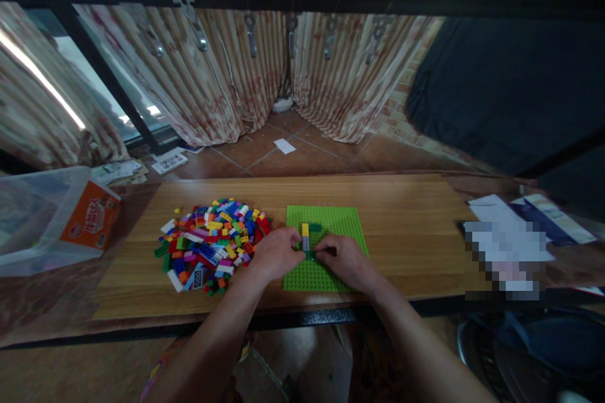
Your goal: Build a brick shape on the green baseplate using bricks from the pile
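Observation:
A bright green studded baseplate (293, 217) lies flat on the wooden board. On it stands a short row of toy bricks: a yellow brick (305, 228), a grey brick (305, 244) on its near side, and a dark green brick (314, 227) to the right. My left hand (278, 253) reaches in from the left, fingers curled beside the row. From the right comes my right hand (345, 259), its fingers bent close together. Between both sets of fingertips shows a small teal-green brick (309, 255), partly hidden. What each hand grips is too small to make out.
Left of the baseplate spreads a heap of mixed loose bricks (215, 242). A clear plastic bin (38, 214) with an orange label stands at the far left. Papers (491, 211) lie on the right. Metal hooks (253, 38) hang from a dark bar ahead.

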Tool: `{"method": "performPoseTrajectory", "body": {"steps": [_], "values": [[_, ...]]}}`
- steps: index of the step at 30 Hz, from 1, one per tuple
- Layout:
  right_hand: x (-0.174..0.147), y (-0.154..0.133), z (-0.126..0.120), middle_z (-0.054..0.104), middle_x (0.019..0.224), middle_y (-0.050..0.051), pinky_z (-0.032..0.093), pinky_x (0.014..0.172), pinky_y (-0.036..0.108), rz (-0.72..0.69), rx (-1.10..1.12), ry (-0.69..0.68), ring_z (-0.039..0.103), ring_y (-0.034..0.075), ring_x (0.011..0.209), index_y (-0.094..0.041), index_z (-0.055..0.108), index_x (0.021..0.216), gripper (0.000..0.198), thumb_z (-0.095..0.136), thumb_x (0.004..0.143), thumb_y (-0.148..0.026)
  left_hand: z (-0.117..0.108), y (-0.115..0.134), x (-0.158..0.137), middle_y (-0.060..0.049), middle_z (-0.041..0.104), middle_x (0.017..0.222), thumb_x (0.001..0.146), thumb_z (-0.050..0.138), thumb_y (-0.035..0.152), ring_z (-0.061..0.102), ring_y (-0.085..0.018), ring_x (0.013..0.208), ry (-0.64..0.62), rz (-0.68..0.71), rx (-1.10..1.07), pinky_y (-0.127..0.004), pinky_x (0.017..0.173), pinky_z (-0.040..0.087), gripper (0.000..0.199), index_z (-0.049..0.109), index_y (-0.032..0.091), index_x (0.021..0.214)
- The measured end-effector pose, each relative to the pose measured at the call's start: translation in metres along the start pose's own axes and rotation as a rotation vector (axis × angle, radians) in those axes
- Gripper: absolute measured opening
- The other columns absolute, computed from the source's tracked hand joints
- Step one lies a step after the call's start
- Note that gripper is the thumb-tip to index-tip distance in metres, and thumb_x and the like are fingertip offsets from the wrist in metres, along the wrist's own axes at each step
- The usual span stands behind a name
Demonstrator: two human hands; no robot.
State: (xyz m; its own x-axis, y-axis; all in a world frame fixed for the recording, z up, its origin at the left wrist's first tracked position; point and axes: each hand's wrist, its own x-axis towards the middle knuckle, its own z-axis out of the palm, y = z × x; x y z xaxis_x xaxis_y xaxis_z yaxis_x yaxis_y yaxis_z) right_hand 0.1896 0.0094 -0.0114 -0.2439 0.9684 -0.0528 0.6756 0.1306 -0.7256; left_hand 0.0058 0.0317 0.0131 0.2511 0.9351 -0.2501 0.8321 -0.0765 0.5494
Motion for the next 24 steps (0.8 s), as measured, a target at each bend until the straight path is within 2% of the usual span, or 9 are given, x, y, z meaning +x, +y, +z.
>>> {"method": "performPoseTrajectory", "body": {"steps": [13,17,21,24], "values": [[-0.002,-0.003,0.005,0.070,0.078,0.002,0.043,0.069,0.025,-0.041,0.016,0.060,0.062,0.015,0.074,-0.020,0.072,0.078,0.016,0.060,0.077,-0.010,0.000,-0.001,0.001,-0.001,0.068,0.088,0.067,0.064,0.024,0.063,-0.019,0.082,0.017,-0.028,-0.007,-0.028,0.067,0.042,0.025,0.067,0.022,0.092],[-0.001,-0.004,0.005,0.070,0.078,0.002,0.043,0.068,0.024,-0.029,0.029,0.086,0.062,0.015,0.074,-0.020,0.073,0.077,0.015,0.061,0.076,-0.010,-0.003,-0.004,0.002,-0.002,0.068,0.087,0.068,0.065,0.023,0.062,-0.018,0.080,-0.007,0.018,-0.009,-0.027,0.067,0.041,0.026,0.066,0.020,0.094],[-0.001,-0.006,0.001,0.070,0.077,0.002,0.042,0.068,0.024,-0.048,0.020,0.069,0.062,0.015,0.074,-0.019,0.073,0.077,0.014,0.062,0.076,-0.010,-0.003,-0.009,0.008,-0.003,0.068,0.083,0.077,0.060,0.033,0.062,-0.017,0.076,-0.039,0.078,-0.045,-0.027,0.066,0.041,0.022,0.066,0.018,0.092],[0.000,-0.009,-0.003,0.070,0.079,0.002,0.043,0.068,0.024,-0.048,0.006,0.052,0.062,0.015,0.074,-0.018,0.073,0.079,0.014,0.062,0.076,-0.011,-0.003,-0.010,0.011,-0.003,0.068,0.081,0.079,0.057,0.037,0.061,-0.017,0.075,-0.040,0.071,-0.043,-0.026,0.063,0.039,0.023,0.066,0.018,0.089]]}}
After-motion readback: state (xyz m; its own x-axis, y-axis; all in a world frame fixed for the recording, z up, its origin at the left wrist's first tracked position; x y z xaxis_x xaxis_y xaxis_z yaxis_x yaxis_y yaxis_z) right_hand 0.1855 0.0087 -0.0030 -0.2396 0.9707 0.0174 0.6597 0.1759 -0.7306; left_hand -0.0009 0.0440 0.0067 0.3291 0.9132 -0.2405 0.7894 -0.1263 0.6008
